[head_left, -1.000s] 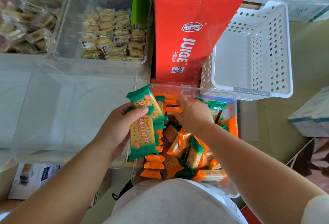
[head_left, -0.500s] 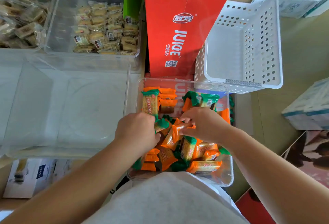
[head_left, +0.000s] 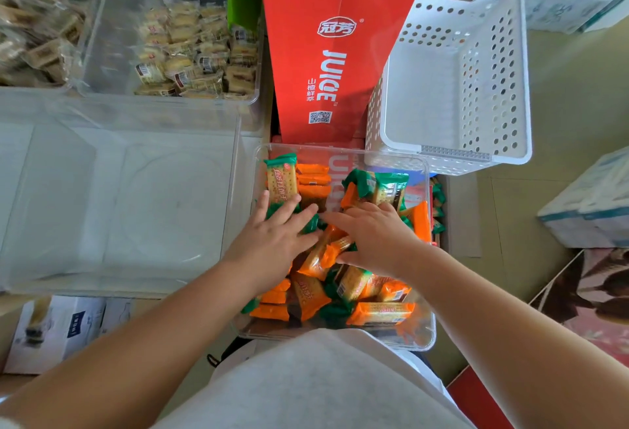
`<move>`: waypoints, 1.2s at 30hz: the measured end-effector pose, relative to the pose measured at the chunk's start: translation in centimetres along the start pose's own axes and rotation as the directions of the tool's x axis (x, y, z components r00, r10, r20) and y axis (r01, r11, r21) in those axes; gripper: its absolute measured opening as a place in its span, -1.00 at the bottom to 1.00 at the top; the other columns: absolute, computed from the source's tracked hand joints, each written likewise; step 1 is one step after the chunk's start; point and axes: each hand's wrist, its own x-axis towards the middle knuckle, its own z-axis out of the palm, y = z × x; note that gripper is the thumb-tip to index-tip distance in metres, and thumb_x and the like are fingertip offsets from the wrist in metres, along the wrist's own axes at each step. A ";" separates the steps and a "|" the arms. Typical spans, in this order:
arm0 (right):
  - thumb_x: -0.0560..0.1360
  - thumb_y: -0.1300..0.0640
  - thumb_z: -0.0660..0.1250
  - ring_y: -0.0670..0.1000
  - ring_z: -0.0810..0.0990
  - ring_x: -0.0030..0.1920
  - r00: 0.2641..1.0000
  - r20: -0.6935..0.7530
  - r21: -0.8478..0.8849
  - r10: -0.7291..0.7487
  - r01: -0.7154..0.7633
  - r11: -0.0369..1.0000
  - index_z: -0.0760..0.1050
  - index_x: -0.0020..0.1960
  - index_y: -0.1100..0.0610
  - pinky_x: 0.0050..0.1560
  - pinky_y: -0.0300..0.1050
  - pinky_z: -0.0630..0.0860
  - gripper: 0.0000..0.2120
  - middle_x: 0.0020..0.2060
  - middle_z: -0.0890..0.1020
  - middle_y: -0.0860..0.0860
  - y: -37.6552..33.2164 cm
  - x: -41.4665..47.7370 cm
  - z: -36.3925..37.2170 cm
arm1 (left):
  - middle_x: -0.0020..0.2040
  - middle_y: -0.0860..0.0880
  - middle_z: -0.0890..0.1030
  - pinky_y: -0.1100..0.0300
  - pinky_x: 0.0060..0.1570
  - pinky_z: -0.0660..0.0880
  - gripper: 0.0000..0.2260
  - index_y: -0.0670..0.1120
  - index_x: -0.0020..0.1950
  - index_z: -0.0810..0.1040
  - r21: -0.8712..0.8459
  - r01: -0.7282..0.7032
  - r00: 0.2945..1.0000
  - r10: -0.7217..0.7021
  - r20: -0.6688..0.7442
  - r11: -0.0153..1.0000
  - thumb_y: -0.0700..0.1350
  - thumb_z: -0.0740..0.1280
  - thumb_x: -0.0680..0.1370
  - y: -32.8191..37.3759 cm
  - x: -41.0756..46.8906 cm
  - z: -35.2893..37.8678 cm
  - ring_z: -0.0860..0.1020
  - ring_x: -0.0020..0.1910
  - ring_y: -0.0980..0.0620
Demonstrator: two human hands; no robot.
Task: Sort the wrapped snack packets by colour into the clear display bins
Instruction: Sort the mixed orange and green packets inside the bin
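left hand: fingers straight and spread, flat on green packets, gripping nothing
right hand: fingers straight, flat on orange packets, gripping nothing
packets: both colours mixed in small clear bin
left of it: large clear bin

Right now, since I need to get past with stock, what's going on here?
A person is working through a clear bin of mixed orange and green packets. The left hand and right hand both lie flat on the pile, fingers straight. Neither grips a packet at this moment.
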 end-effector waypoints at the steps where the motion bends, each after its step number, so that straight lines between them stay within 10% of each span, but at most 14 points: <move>1: 0.49 -0.26 0.36 0.07 0.31 0.47 1.000 0.013 -0.003 0.000 0.000 1.000 0.05 0.59 -0.18 0.45 0.15 0.18 -0.21 0.45 0.42 -0.10 0.0 0.0 -0.1 | 0.65 -0.07 -0.02 -0.39 0.47 -0.22 -0.45 0.17 0.57 0.19 0.004 -0.014 1.000 0.014 0.011 1.000 -0.18 0.21 0.63 -0.1 0.2 0.0 -0.14 0.61 -0.20; 7: 0.46 -0.26 0.38 0.12 0.37 0.38 0.997 0.069 -0.070 -0.017 0.021 0.997 0.27 0.47 -0.10 0.41 0.17 0.25 -0.34 0.37 0.45 -0.04 -0.6 1.8 0.0 | 0.27 -0.08 0.50 -0.24 0.41 0.23 -0.77 0.05 0.18 0.62 -0.033 0.057 0.994 -0.060 -0.088 0.998 0.05 0.31 0.58 0.4 0.8 -1.2 0.38 0.36 -0.17; 21: 0.50 -0.07 0.46 0.02 0.56 0.16 0.995 -0.104 0.465 -0.010 0.058 0.884 0.46 0.33 -0.11 0.16 0.05 0.51 -0.57 0.23 0.57 -0.11 1.6 0.4 -1.8 | 0.28 -0.05 0.46 -0.06 0.30 0.31 -0.48 0.14 0.39 0.50 -0.183 0.209 0.967 -0.175 0.184 0.961 0.37 0.11 0.57 -0.9 1.4 -1.7 0.39 0.31 -0.10; 36: 0.51 0.08 0.47 -0.02 0.66 -0.04 0.988 -0.129 0.843 0.089 0.062 0.534 0.58 0.09 -0.06 0.11 0.13 0.60 -0.82 -0.08 0.69 -0.08 1.4 0.2 -2.3 | -0.04 0.10 0.46 0.18 -0.15 0.42 -0.84 0.02 -0.07 0.64 -0.635 0.189 0.976 -0.215 0.037 0.749 0.07 0.49 0.46 -1.8 0.7 -1.3 0.48 -0.08 0.08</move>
